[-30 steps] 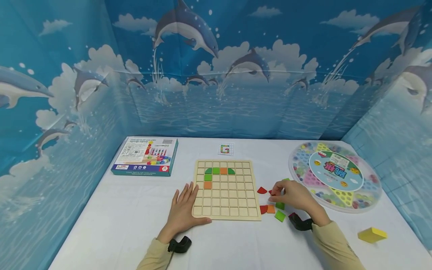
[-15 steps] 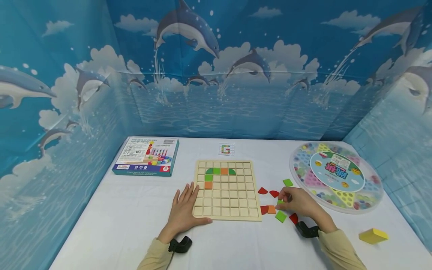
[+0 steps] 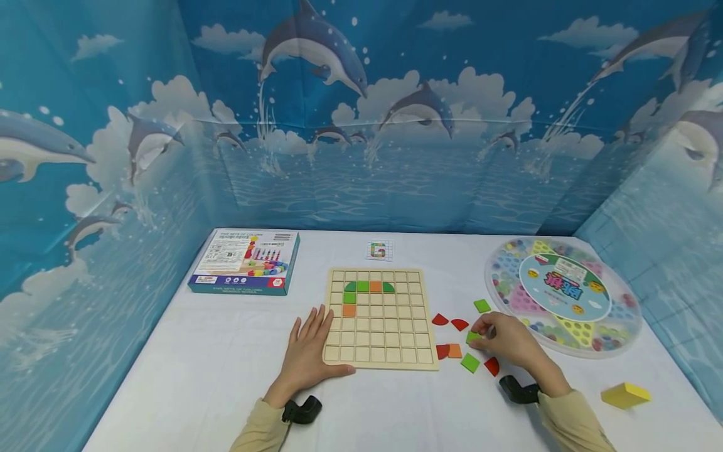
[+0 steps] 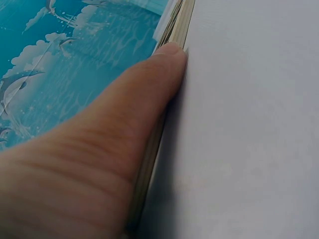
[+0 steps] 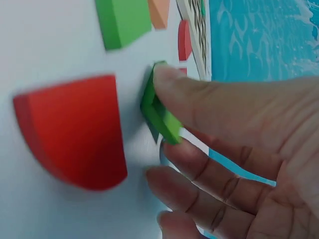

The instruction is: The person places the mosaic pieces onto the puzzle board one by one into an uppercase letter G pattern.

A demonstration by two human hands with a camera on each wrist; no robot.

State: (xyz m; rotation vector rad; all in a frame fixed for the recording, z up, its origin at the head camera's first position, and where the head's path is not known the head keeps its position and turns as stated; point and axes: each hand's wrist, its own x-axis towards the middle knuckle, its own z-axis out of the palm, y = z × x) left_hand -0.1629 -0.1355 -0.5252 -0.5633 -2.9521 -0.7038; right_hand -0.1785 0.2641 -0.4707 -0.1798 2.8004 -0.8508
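A wooden grid board (image 3: 390, 333) lies flat, with green and orange pieces set along its upper left cells. My left hand (image 3: 307, 351) rests at its lower left corner, fingers spread on the left edge. In the left wrist view the thumb (image 4: 144, 84) lies along the board's side. To the right of the board, my right hand (image 3: 508, 342) pinches a green square tile (image 5: 167, 122) between thumb and fingertips, tilted close over the table. Around it lie red quarter-round pieces (image 5: 79, 132), an orange square (image 3: 454, 351) and two other green squares (image 3: 470, 363).
A small pattern card (image 3: 379, 250) lies behind the board. At the back left is a flat game box (image 3: 243, 263); a round marble game set (image 3: 562, 295) stands at the right. A yellow block (image 3: 625, 395) sits at the front right. Dolphin-printed cloth surrounds the table.
My right hand has moved from a red piece toward the front right to the green square tile, then shifted slightly right with it, uncovering the red pieces. The left hand stays in place.
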